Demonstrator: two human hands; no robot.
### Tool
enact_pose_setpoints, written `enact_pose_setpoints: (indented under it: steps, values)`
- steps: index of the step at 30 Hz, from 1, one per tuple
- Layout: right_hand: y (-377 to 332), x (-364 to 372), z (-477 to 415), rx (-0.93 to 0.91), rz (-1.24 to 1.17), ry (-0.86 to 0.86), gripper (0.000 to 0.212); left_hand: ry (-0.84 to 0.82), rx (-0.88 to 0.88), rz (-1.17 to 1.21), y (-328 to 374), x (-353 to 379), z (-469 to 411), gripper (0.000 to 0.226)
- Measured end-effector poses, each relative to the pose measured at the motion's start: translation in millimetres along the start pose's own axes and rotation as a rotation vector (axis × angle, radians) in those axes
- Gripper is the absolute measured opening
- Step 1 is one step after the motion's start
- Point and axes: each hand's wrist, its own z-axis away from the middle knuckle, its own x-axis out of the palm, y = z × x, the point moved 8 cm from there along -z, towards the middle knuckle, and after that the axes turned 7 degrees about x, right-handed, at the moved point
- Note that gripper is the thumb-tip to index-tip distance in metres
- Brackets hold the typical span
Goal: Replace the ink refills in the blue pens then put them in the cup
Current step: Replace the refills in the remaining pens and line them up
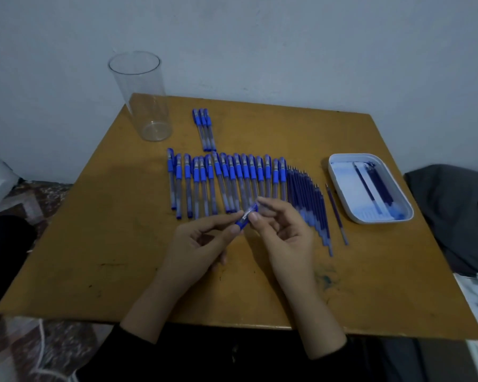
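The blue pen (246, 217) hangs above the middle of the table (122, 244), the left hand (196, 244) pinching its blue end and the right hand (284, 235) gripping the other in its fingertips. The pen row (232, 177) lies at 12 o'clock, refills (307, 194) at 2, tray (332, 175) at 3, cup (144, 100) at 11.

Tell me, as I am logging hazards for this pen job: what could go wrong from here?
1. The loose refills lie right by the right hand holding the blue pen; a wrist sweep could roll them off the table.
2. The tall clear cup stands at the table's far corner and might tip when pens drop in.
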Motion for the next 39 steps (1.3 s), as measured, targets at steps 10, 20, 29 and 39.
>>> enact_pose_setpoints:
  steps: [10, 20, 29, 39]
  values:
    - [8, -3, -1, -0.047, -0.111, 0.024, 0.016, -0.037, 0.065, -0.021, -1, 2, -1, 0.024]
    - [7, -8, -14, -0.044, -0.282, -0.01, 0.011, -0.178, 0.109, 0.026, -2, 12, 1, 0.037]
    - [10, -23, -8, 0.067, -0.027, 0.086, 0.014, 0.023, 0.012, 0.025, -1, 0, 2, 0.027]
    - [23, -1, 0, 0.127, 0.494, -0.016, 0.019, 0.061, 0.258, -0.359, 16, -11, -2, 0.028]
